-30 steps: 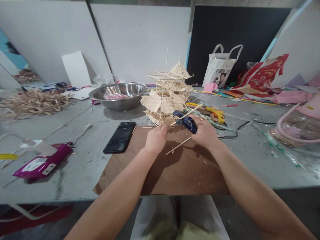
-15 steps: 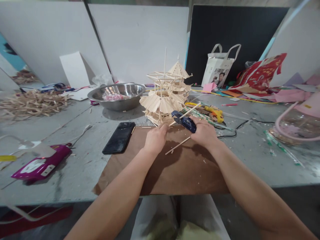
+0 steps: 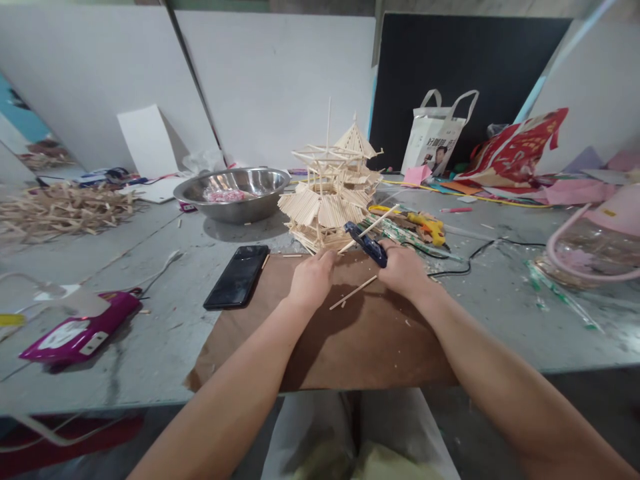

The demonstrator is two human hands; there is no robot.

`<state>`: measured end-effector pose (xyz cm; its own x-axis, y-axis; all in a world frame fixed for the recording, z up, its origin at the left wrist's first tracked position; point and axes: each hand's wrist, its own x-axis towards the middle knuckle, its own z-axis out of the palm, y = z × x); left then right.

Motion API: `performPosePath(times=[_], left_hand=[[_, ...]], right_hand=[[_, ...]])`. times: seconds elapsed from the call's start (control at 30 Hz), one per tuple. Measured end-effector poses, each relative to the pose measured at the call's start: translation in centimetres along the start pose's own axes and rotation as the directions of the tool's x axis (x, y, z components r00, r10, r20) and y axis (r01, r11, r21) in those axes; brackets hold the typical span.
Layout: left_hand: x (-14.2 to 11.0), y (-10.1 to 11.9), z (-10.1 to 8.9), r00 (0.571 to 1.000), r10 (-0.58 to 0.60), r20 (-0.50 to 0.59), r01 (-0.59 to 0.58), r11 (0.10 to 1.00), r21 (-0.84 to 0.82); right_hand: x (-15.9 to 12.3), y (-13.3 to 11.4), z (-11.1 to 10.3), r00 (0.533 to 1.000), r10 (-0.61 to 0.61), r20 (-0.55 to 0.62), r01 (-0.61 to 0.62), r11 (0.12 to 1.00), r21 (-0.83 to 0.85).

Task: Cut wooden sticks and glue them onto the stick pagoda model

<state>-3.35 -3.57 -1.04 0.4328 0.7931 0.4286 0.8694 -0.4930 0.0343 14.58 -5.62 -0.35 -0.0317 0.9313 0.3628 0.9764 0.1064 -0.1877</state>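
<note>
Between the fingertips of my left hand is the lower end of a thin wooden stick, which slants up to the right. My right hand is wrapped around a dark blue hand cutter, whose jaws are at the stick. Fingers hide part of its handles. A loose wooden stick lies on the brown sheet below both hands. Just beyond the hands stands a pagoda-like model made of many thin sticks, with layered roofs and an upright rod.
Left of the sheet lies a black phone. A steel bowl holds a pinkish bag. Behind my right hand are a yellow glue gun and a black cable. A purple power strip sits far left, a pink-handled clear jug far right.
My right hand and the cutter have shifted slightly, and the cutter's handles look closer together. My left hand stays in place on the stick. The whole view has moved a little.
</note>
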Motion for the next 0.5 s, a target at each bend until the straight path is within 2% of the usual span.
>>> performPosePath(times=[0.5], left_hand=[[-0.08, 0.04, 0.53, 0.998, 0.021, -0.057, -0.025, 0.997, -0.074]], right_hand=[[-0.05, -0.05, 0.11, 0.999, 0.029, 0.015, -0.03, 0.998, 0.063]])
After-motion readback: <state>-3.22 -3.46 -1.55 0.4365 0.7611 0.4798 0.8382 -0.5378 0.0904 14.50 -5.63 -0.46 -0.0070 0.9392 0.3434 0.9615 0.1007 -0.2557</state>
